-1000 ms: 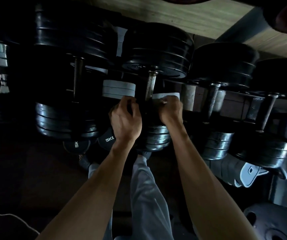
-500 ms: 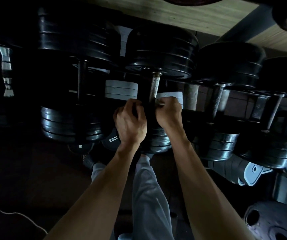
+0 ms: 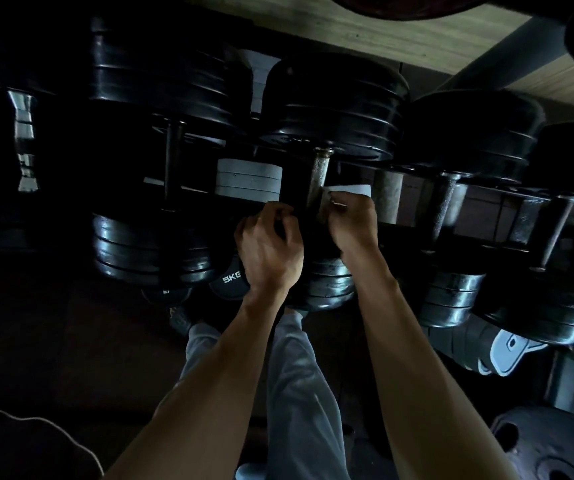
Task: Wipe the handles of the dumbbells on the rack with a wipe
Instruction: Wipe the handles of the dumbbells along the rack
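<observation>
Hands met at the middle dumbbell's handle (image 3: 319, 174): the left hand (image 3: 270, 245) was curled round its left side, the right hand (image 3: 351, 223) curled at its right, fingers pinching a pale wipe (image 3: 349, 189) against the bar. Whether the left also held the wipe, I could not tell. Four black dumbbells showed whole on the rack (image 3: 507, 195), a fifth cut off at left. One 5KG weight (image 3: 228, 278) sat below.

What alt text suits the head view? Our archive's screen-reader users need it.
Both hands, the left hand and right hand, curl around the handle of a black dumbbell on a dim rack, the right pinching a white wipe. More dumbbells sit alongside.
</observation>
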{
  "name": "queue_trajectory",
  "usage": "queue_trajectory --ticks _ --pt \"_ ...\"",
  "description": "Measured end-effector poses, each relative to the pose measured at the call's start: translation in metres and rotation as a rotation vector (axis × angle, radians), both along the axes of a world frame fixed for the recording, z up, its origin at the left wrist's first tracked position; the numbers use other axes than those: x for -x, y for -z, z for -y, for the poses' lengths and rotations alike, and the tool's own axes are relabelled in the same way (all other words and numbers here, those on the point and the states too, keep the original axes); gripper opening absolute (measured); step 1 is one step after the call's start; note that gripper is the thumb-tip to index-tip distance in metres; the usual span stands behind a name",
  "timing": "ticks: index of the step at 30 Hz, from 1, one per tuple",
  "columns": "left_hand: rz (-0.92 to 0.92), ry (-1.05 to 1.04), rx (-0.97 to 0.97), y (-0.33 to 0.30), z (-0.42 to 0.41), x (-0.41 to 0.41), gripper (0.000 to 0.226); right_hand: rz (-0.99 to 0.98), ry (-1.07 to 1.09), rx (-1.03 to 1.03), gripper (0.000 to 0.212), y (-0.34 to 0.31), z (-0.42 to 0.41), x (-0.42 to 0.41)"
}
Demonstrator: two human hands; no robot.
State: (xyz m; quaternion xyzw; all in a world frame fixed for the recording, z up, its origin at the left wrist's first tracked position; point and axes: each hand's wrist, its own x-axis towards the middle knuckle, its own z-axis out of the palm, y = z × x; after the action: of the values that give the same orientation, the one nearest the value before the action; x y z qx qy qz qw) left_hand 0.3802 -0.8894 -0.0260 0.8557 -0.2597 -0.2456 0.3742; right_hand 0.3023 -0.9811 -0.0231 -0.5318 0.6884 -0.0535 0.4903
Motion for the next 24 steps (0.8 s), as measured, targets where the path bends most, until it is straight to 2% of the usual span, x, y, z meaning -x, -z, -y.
queue_trajectory --ticks 3,8,12,18,24 --pt "-0.01 -0.015 -0.005 0.001 0.0 0.0 0.022 0.026 -0.042 0.002 0.022 -0.004 -0.003 0.005" --pt "-0.012 -0.007 0.006 0.0 0.0 0.0 0.019 -0.039 -0.021 0.023 0.023 0.003 0.005 -0.005" --pt "-0.007 -0.011 0.006 0.001 0.0 -0.001 0.027 -0.054 -0.103 0.084 0.021 -0.001 -0.003 0.005" --pt "-0.002 -0.011 0.018 0.0 0.0 0.0 0.025 -0.075 0.049 0.129 0.024 0.01 0.013 -0.02" --pt "-0.028 -0.022 0.009 0.005 0.0 0.0 0.03 -0.003 0.064 0.167 0.033 -0.004 0.007 -0.011"
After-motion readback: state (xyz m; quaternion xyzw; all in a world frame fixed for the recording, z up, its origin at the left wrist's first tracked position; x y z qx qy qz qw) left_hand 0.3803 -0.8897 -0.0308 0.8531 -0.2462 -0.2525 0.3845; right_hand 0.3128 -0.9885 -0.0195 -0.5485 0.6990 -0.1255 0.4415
